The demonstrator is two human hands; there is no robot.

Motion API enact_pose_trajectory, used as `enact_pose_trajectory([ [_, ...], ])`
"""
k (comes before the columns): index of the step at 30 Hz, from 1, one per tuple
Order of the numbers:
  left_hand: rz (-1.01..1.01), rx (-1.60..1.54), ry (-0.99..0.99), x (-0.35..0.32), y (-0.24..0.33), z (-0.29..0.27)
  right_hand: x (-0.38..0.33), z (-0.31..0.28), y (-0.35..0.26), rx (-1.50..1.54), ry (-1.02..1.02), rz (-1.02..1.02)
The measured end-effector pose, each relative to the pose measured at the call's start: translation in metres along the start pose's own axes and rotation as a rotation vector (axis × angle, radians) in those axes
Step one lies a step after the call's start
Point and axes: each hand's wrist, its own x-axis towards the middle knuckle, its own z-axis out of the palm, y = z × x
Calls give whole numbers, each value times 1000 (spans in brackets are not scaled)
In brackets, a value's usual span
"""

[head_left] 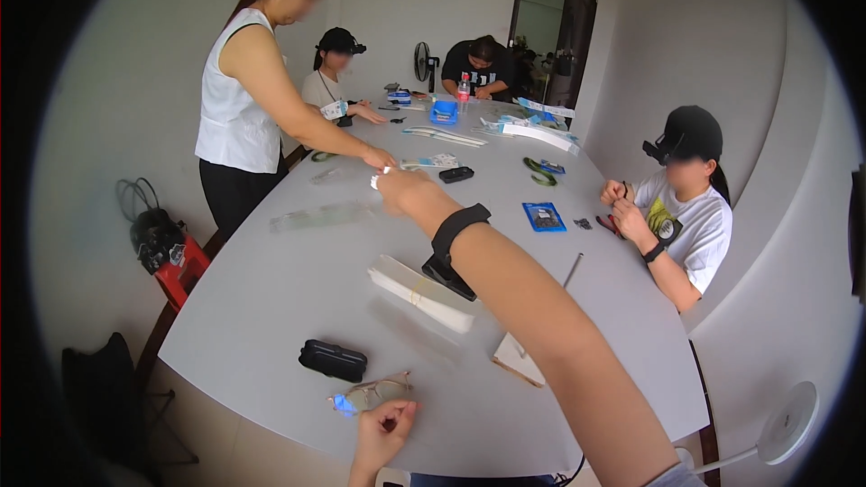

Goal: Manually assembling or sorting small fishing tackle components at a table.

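Note:
My right arm stretches across the table, a black strap (462, 224) on its wrist. The right hand (406, 191) meets a co-worker's hand (379, 158) over the table's middle. Small crumpled white pieces (376, 182) show between the two hands; my fingertips are mostly hidden. At the near edge my left hand (382, 433) is curled closed, with nothing visible in it. It lies just below a pair of glasses (383, 388), and a black case (334, 361) rests beyond them. A banded bundle of clear plastic bags (419, 296) lies left of my right forearm.
On the right, a seated person (690, 189) works near a blue packet (544, 216), small dark pieces (583, 224) and red-handled pliers (610, 226). A metal rod rises by a white block (518, 362). Farther off are green coils (541, 173), a bottle (464, 90) and a blue box (444, 114).

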Motion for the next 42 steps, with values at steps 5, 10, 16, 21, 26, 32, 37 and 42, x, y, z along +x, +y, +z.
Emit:
enact_pose_trajectory([
  [5,36,28,13,-4,-1,-4,-82,-78,-5,153,346,-199],
  [10,33,23,22,-6,3,-2,-180,-116,65,137,768,-279],
  [16,26,39,2,-1,-5,1,-260,-58,163,305,667,-126],
  [21,-19,48,12,0,2,-2,-279,39,219,409,340,84],
  [26,-3,61,43,5,-2,3,-279,142,267,478,-13,182],
  [32,-39,84,53,1,1,1,-267,186,267,626,-70,190],
  [37,-48,78,55,-1,1,-2,-264,190,258,630,-36,179],
  [42,-61,94,60,0,6,2,-263,195,256,615,3,163],
])
